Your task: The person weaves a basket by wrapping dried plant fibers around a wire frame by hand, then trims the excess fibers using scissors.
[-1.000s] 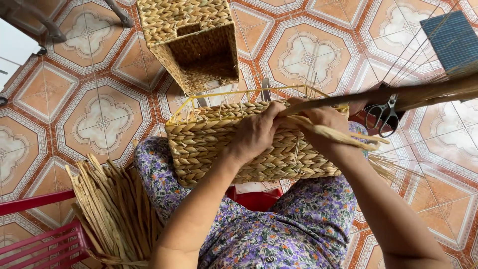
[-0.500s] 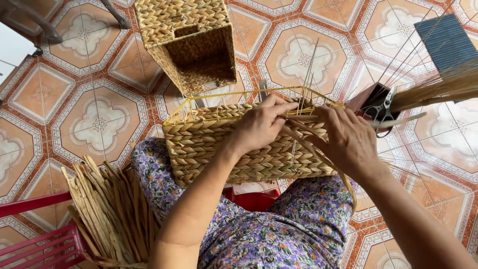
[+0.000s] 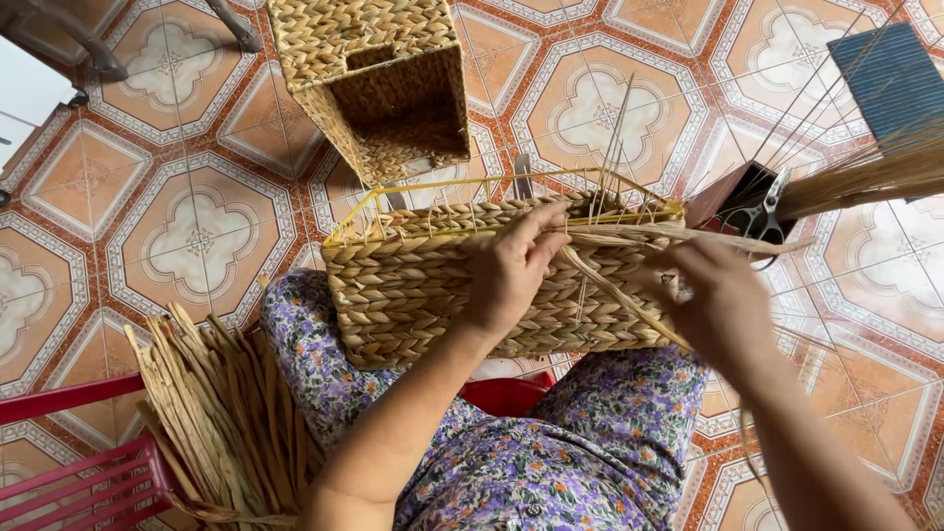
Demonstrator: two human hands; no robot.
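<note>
Both hands work on a half-woven straw basket (image 3: 423, 295) with a yellow wire frame, resting on the person's lap.

The left hand (image 3: 511, 270) presses flat against the basket's upper weave, fingers loosely curled; the right hand (image 3: 723, 300) pinches a pale dried straw strand (image 3: 629, 236) at the rim. A finished woven basket (image 3: 379, 79) stands behind, scissors (image 3: 762, 221) to the right, a bundle of loose straw (image 3: 211, 403) lower left.

Both forearms are bare, with no sleeves, watch or bracelets showing down to the left hand (image 3: 506, 270) and the right hand (image 3: 718, 300). The person wears a floral dress (image 3: 551, 462): pale grey-lilac cloth densely printed with purple blossoms, green leaves and small orange flecks.
</note>
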